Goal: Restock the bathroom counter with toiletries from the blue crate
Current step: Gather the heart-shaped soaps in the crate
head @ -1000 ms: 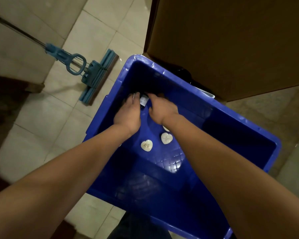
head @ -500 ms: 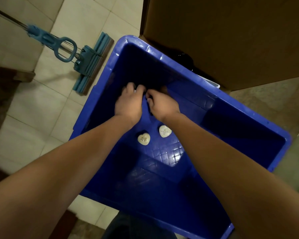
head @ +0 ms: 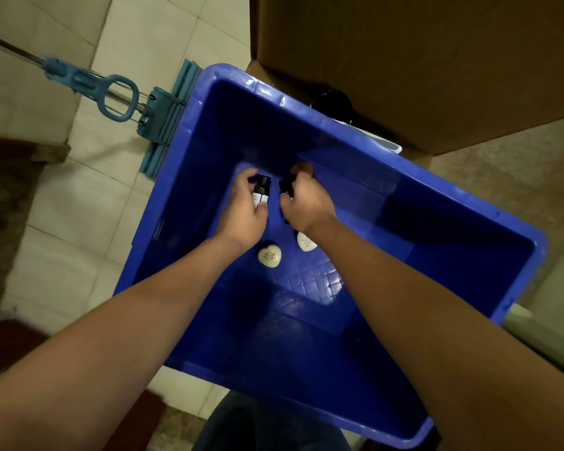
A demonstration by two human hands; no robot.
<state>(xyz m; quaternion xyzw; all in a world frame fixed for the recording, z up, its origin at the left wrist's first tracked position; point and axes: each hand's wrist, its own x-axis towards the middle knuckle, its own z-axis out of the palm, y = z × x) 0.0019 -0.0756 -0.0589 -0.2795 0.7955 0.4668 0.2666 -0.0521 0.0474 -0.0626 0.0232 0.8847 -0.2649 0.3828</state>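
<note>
Left hand [head: 246, 209] grips small bottle [head: 261, 192] — right hand [head: 302, 203] just beside, inside blue crate [head: 404, 164].

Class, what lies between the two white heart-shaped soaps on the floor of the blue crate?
Nothing. The head view shows only bare crate floor between the left soap and the right soap.

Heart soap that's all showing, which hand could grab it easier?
Probably the left hand: the heart soap lies beside its wrist. But it grips a labelled bottle, and the right hand a dark object.
</note>
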